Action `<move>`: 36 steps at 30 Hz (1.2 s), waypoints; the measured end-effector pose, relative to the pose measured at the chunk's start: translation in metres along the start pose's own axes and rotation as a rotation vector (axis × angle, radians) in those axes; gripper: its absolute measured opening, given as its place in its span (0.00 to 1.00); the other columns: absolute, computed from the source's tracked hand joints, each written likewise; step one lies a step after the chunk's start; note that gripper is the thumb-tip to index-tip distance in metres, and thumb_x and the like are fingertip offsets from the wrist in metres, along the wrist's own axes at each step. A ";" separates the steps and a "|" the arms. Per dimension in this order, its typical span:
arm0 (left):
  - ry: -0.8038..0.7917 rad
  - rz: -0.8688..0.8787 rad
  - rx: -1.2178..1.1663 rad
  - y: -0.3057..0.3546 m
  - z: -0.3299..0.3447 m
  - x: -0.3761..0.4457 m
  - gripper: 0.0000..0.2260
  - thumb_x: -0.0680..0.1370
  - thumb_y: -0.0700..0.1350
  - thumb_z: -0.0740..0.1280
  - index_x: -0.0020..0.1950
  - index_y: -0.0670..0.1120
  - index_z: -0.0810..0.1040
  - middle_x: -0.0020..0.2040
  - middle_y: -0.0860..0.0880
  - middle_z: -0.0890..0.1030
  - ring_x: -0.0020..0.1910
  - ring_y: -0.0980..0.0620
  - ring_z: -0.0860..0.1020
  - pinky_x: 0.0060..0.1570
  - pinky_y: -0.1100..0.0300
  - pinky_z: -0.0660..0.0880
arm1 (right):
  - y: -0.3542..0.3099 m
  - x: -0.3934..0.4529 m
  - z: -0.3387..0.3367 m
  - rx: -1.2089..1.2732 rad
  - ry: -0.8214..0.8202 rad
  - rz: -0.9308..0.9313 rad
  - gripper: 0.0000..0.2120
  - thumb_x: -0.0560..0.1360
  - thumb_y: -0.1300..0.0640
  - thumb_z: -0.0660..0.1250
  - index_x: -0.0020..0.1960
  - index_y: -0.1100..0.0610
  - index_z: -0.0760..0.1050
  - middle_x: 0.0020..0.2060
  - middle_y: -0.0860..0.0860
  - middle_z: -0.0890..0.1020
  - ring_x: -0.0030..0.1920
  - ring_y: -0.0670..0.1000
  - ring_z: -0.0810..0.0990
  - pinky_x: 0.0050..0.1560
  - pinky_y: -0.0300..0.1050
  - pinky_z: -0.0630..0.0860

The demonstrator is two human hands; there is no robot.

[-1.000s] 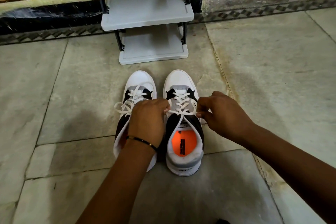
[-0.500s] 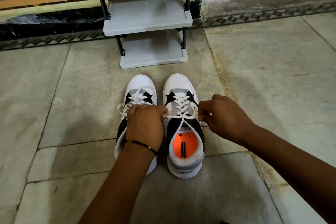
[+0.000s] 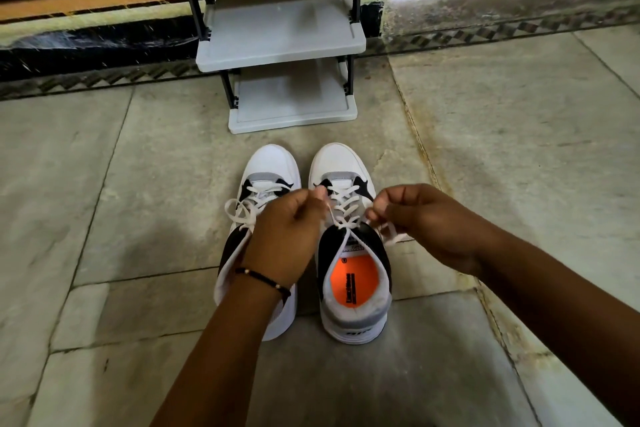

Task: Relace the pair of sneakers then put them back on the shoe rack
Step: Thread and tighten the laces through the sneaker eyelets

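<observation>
Two white, black and grey sneakers stand side by side on the stone floor, toes pointing away from me. The right sneaker has an orange insole and its white lace is crossed up the eyelets. My left hand pinches one lace end above the tongue and hides much of the left sneaker. My right hand pinches the other lace end at that shoe's right side. The left sneaker's lace lies tied in a loose bow. The grey shoe rack stands just beyond the toes.
The rack has two bare grey shelves on black legs against a dark patterned wall base. Stone floor tiles with grout lines stretch to both sides. A bright strip of light runs along the wall at the upper right.
Both hands have lifted slightly and drawn the right sneaker's lace ends up and outward. My view has tipped so the shoes sit lower in frame.
</observation>
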State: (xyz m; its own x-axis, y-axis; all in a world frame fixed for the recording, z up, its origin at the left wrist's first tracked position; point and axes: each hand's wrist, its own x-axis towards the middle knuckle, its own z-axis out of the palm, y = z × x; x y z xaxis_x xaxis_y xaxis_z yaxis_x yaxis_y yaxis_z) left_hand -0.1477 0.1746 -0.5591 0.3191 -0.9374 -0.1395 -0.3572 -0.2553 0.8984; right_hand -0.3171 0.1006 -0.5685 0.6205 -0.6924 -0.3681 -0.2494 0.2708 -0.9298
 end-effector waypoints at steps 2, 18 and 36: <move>-0.014 -0.113 -0.510 0.000 0.006 0.002 0.15 0.80 0.45 0.54 0.36 0.45 0.73 0.32 0.53 0.84 0.36 0.62 0.81 0.38 0.72 0.76 | -0.002 0.008 0.005 0.162 0.055 -0.018 0.11 0.78 0.60 0.59 0.40 0.57 0.77 0.41 0.54 0.82 0.43 0.50 0.79 0.49 0.47 0.72; 0.002 0.115 -0.427 -0.025 0.030 0.002 0.14 0.77 0.33 0.59 0.55 0.50 0.72 0.47 0.52 0.80 0.39 0.62 0.79 0.38 0.72 0.73 | 0.001 0.027 0.031 0.233 0.135 -0.049 0.11 0.76 0.70 0.59 0.52 0.64 0.79 0.31 0.52 0.80 0.29 0.46 0.76 0.34 0.34 0.76; 0.030 0.112 -0.322 -0.029 0.022 0.006 0.12 0.75 0.32 0.61 0.43 0.48 0.77 0.37 0.53 0.81 0.33 0.64 0.78 0.41 0.71 0.75 | 0.003 0.025 0.026 0.193 0.228 -0.050 0.07 0.72 0.71 0.65 0.48 0.64 0.75 0.27 0.50 0.80 0.25 0.44 0.78 0.27 0.32 0.72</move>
State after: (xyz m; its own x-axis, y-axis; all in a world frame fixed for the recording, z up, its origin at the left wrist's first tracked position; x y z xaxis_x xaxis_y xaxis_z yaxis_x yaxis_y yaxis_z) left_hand -0.1549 0.1714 -0.5957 0.3211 -0.9467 -0.0245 -0.0976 -0.0589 0.9935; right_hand -0.2834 0.1011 -0.5808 0.4397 -0.8347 -0.3316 -0.0634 0.3394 -0.9385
